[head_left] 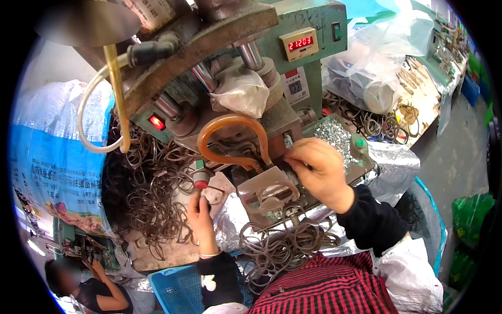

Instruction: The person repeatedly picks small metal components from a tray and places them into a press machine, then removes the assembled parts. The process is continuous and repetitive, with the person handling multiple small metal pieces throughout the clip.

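**Right hand (pixel 323 175) found at the machine (pixel 209 42), left hand (pixel 203 217) below the red button (pixel 201 183)**

The right hand is bent inward, its fingertips drawn close to the thumb beside the lower metal block (pixel 281 125); whether anything is pinched cannot be told. The left hand is raised with its fingers partly curled, the fingertips just under the red button; whether contact is made, or anything is gripped, cannot be told.

Between the hands, a looped orange tube (pixel 227 119) is seen above a see-through cover (pixel 253 192). A tangle of brown loops (pixel 287 240) is piled at the near edge, in front of the cover. A larger heap (pixel 149 186) of loops is noted to the left. Silver scraps (pixel 334 137) are scattered beyond the right hand. A blue basket (pixel 172 290) is placed at lower left, near the left sleeve (pixel 217 282).
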A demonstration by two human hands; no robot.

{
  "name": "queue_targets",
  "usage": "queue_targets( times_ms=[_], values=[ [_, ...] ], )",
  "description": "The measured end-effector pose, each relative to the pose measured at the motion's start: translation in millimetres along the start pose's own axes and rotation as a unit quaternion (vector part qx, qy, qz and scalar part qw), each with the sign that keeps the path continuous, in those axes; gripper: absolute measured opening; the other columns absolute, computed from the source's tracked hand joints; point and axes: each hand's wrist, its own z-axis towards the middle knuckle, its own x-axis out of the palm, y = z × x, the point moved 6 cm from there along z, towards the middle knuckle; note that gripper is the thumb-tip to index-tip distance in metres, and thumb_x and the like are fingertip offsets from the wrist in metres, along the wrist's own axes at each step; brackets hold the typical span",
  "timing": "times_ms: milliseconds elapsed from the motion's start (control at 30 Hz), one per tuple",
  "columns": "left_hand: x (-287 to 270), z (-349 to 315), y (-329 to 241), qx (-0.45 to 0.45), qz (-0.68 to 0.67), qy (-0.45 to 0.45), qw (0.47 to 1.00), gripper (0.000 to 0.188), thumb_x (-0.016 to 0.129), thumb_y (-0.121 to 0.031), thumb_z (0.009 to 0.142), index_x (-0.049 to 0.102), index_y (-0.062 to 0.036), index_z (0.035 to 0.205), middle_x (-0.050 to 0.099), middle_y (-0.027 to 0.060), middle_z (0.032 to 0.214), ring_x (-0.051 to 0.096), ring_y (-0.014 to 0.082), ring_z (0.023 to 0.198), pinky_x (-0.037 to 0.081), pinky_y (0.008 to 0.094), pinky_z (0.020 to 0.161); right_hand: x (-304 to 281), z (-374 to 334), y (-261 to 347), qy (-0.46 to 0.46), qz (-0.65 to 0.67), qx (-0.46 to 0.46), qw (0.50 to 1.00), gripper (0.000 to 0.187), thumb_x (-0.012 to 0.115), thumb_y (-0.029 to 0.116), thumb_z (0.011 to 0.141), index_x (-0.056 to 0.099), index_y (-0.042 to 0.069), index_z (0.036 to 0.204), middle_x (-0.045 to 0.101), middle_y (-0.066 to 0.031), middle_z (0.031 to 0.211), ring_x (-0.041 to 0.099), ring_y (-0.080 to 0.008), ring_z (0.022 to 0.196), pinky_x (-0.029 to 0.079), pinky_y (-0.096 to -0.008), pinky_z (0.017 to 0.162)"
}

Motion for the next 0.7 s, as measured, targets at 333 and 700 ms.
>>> queue_targets(
  times_ms=[333, 700],
  values=[
    [32.0, -50.4, -125.0, 0.267, 0.009, -0.152, 0.952, 0.03, 0.052, 0.001, 0.1, 0.061, 0.0003, 0.129, 0.067, 0.01, 0.083, 0.056, 0.0112, 0.063, 0.046, 0.0233, 0.053, 35.0, -28.6, -13.7, 0.016, 0.348, 0.344, 0.872, 0.034, 0.073, -0.002, 0.083, 0.063, -0.003, 0.116, 0.069, -0.0056, 0.106, 0.064, -0.0107, 0.095, 0.05, -0.0255, 0.086],
    [78.6, -71.5, -194.6, 0.481, 0.153, 0.009, 0.863, 0.027, 0.056, 0.008, 0.088, 0.066, 0.0041, 0.113, 0.07, 0.0162, 0.085, 0.064, 0.023, 0.068, 0.053, 0.0324, 0.06, 9.1, -20.0, 31.6, 0.129, 0.269, 0.258, 0.919, 0.045, 0.061, 0.002, 0.086, 0.058, 0.002, 0.131, 0.063, -0.0156, 0.126, 0.059, -0.0247, 0.122, 0.046, -0.0362, 0.104]
  ],
)
